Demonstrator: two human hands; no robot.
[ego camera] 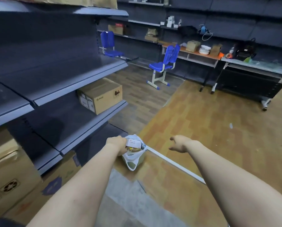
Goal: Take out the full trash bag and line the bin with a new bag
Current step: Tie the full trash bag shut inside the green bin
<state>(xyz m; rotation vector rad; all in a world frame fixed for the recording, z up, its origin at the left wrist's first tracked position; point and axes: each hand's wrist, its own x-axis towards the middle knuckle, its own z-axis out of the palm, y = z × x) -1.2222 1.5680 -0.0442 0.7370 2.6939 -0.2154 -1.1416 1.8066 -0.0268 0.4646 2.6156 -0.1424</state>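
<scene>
White trash bag sat low on the floor by the foot of the grey shelving, just left of a white strip running across the wood floor. Bag mouth was open, packed w/ stuff: a white box marked "STAPLES" on top, some yellowish packaging under it, rest too small to ID. One handle loop hung loose at the front. Looked like a tan bin wall showed behind the bag's lower right side, can't confirm.

Left hand was at the bag's left rim, fingers curled round the edge/handle, gripping it; fingertips hidden by bag + box. Left forearm reached straight down-fwd from lower left.

Right hand hovered right of the bag, apart from it, not touching anything. Fingers loosely spread and slightly bent, holding nothing, palm turned left toward the bag. Right forearm came in from lower right.

Other containers: cardboard box w/ "pico" print on a lower shelf, closed. Larger cardboard cartons stacked at far left on the floor, closed, contents unknown. Two blue chairs and desks w/ plates, boxes, clutter along the back wall.
</scene>
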